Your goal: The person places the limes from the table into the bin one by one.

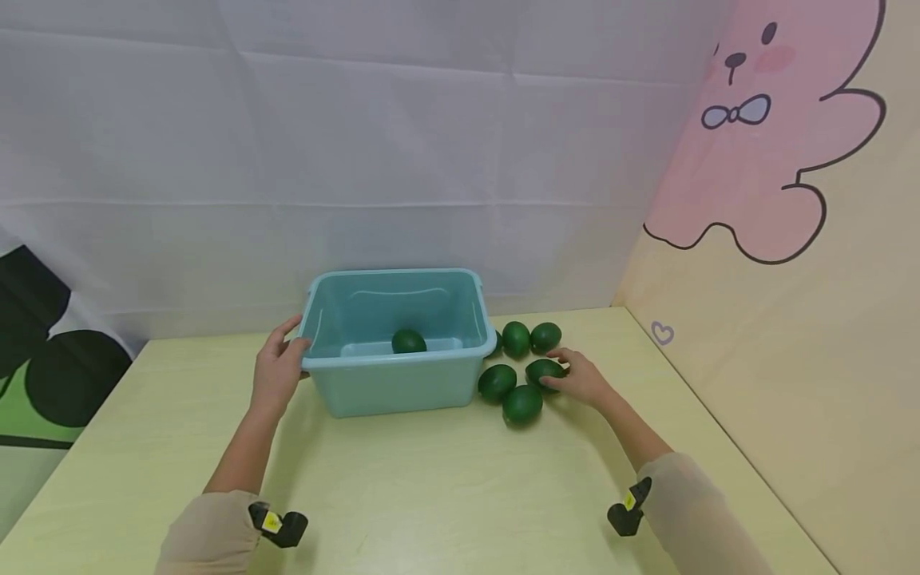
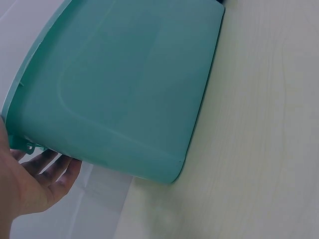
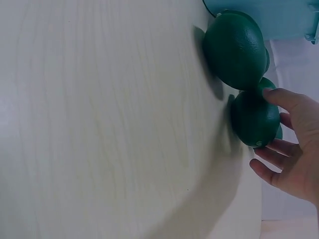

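My left hand point(image 1: 279, 369) grips the left end of a light blue plastic bin point(image 1: 395, 389), thumb at the rim and fingers beneath it. In the left wrist view, the fingers curl under the bin's lip. Inside the bin lies one dark green oval fruit point(image 1: 408, 341). To the right of the bin, my right hand point(image 1: 580, 378) has its thumb and fingers around another green fruit point(image 3: 255, 117), smooth with a small nub at one end. A larger-looking green fruit point(image 3: 234, 49) lies beside it in the right wrist view.
Several more green fruits point(image 1: 516, 339) lie on the pale wooden table point(image 1: 431, 495), close to the bin's right side. A white cloth point(image 1: 359, 144) hangs behind the table. Along the right runs a wall point(image 1: 805, 359) with a pink bear drawing.
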Motion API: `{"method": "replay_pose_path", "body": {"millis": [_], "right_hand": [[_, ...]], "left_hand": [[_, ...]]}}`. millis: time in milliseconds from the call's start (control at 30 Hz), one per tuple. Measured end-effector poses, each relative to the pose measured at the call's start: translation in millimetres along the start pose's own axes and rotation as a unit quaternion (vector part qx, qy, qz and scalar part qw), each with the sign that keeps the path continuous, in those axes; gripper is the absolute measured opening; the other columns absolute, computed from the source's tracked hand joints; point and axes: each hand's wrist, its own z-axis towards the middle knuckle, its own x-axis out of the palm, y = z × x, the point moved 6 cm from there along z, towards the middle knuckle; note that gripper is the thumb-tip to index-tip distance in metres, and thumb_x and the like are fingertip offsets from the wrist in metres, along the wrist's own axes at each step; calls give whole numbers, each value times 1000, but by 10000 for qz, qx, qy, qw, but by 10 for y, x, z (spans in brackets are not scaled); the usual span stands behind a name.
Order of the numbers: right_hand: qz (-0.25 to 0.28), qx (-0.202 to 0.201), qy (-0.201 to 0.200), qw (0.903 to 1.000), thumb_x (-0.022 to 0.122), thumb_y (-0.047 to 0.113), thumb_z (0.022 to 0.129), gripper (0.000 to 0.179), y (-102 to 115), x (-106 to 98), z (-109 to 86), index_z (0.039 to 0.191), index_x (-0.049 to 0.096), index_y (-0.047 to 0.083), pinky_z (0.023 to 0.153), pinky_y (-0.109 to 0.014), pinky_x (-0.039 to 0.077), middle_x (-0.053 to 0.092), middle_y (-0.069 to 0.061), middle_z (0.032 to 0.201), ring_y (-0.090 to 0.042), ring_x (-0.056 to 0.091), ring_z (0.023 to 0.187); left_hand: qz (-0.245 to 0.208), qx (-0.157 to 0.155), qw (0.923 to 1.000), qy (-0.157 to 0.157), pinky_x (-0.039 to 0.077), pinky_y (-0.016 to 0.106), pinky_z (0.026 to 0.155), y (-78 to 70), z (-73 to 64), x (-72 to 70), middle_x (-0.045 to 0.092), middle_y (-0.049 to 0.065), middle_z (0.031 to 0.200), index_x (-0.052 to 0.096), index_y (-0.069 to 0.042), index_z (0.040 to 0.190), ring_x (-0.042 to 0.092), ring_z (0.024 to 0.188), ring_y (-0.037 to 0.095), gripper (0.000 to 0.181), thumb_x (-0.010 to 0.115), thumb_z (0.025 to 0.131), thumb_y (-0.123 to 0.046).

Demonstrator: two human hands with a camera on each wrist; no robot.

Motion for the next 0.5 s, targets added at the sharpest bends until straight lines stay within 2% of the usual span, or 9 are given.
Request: {"method": "replay_pose_path", "body": {"millis": [233,500], "right_hand": [[55,282,18,9996,66,27,85,63,-111,102,0,138,40,4,99,-55,37,42,-27,137,-43,41,125],[279,342,-300,9986,66,26,85,62,-159,145,-29,138,40,6,98,-54,38,45,-26,136,-42,44,124]], "left_hand": [[-87,-17,10000,-8,51,17,66,7,9,5,43,20,142,28,-21,148,51,81,-5,53,39,97,-28],[-131,-20,9999,6,50,16,66,21,20,13,43,20,141,29,-22,148,52,81,-5,53,39,97,-28]]}}
